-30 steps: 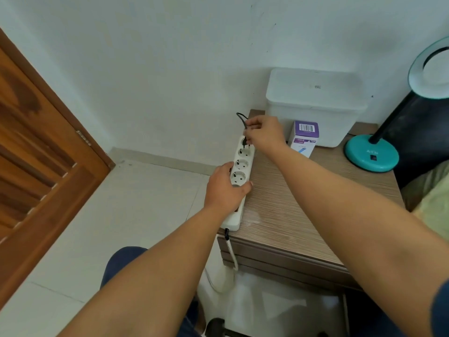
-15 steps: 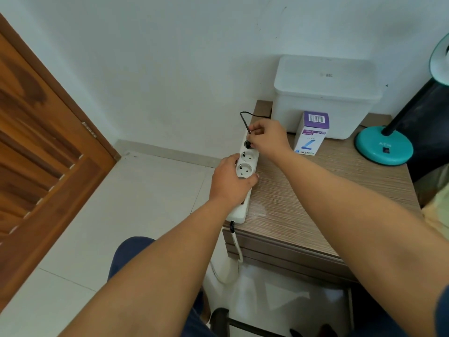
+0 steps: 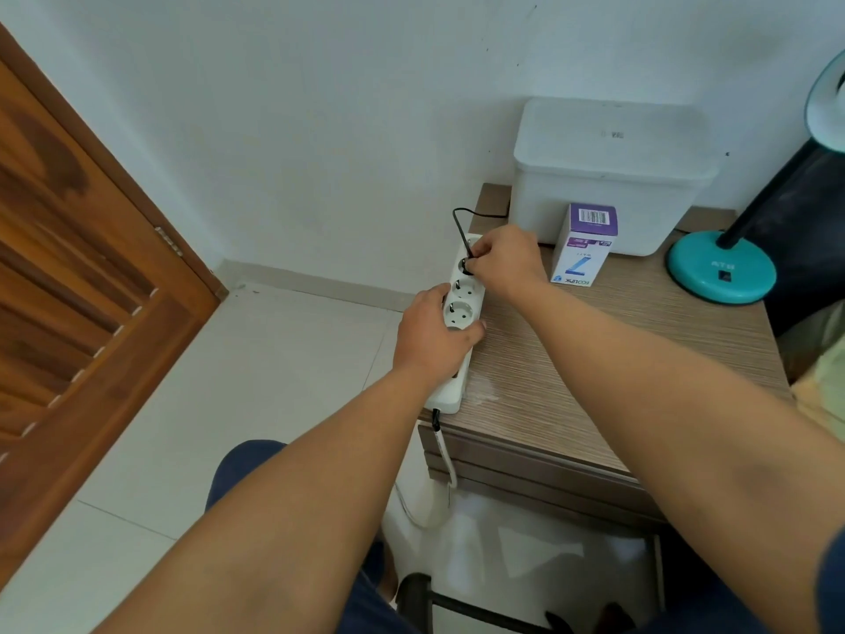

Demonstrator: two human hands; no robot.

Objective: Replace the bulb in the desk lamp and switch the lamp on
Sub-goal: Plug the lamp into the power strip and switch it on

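Note:
A white power strip (image 3: 466, 297) lies along the left edge of the wooden bedside table (image 3: 594, 359). My left hand (image 3: 432, 338) grips the strip's middle and holds it down. My right hand (image 3: 505, 263) pinches a black plug (image 3: 467, 266) seated in a far socket; its black cord (image 3: 462, 221) loops back toward the wall. The teal desk lamp stands at the right, with its round base (image 3: 720, 272) on the table and its shade (image 3: 825, 112) cut off by the frame edge. A purple-and-white bulb box (image 3: 583, 247) stands upright between strip and lamp.
A white lidded plastic bin (image 3: 608, 176) sits against the wall behind the bulb box. A wooden door (image 3: 68, 267) is at the left. The strip's white cable (image 3: 446, 459) hangs off the table front to the tiled floor. My knee (image 3: 247, 469) is below.
The plug has gone from above the strip down into the far socket, with my right hand still on it. My left hand kept its hold on the strip; the camera drifted slightly.

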